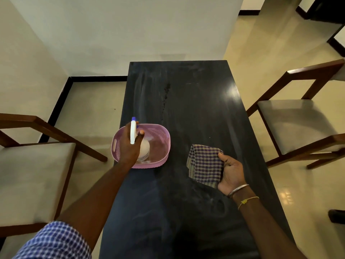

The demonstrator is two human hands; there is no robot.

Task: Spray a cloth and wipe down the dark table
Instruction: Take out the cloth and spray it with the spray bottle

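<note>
At the pink basket (166,135) the left hand (130,147) grips the spray bottle (133,134), nozzle pointing away from the person, while the right hand (231,171) holds the folded checked cloth (204,162) right of the basket, above the dark table (196,109).

One wide-angle head camera looks forward and down along the dark table (196,113) from close above its near end, left chair (31,174) and right chair (291,124) flanking, wall (130,30) beyond.
</note>
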